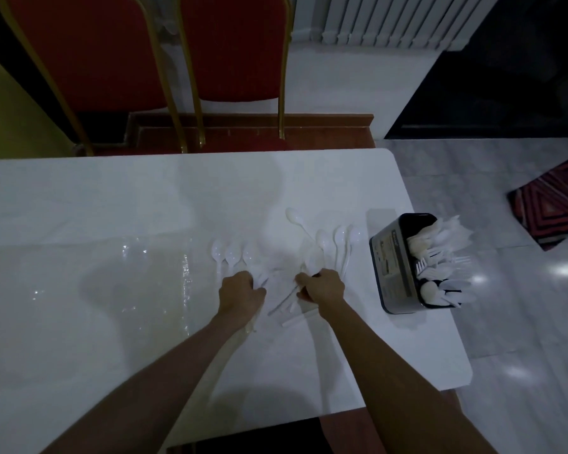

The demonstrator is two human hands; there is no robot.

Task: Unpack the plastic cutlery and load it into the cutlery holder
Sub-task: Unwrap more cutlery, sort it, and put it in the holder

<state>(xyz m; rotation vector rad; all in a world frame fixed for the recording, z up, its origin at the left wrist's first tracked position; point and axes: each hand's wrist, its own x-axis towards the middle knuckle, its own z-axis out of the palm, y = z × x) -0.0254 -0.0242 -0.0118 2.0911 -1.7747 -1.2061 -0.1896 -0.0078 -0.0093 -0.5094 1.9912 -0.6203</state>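
So here's me at the white table (112, 198), both hands down in a scatter of white plastic spoons (233, 255). My left hand (241, 290) has its fingers curled down over the handle ends of three spoons lying side by side, bowls pointing away from me. My right hand (322, 286) is just beside it, fingers curled round another bunch of handles, and that bunch fans out with the bowls toward the far right. Honestly can't tell how many I've got in that fist, it's all white on white and a bit blurry. A few handles poke out toward me between my two wrists. One stray spoon (294, 216) sits a little further back on its own. The cutlery holder (394, 260), a dark box, stands near the right edge of the table, apart from my right hand, and it's already stuffed with forks (430, 253) and more spoons. Behind the table are two red chairs (89, 54) with gold frames, a white radiator (391, 18) on the wall, and a striped rug (551, 204) on the floor off to the right.
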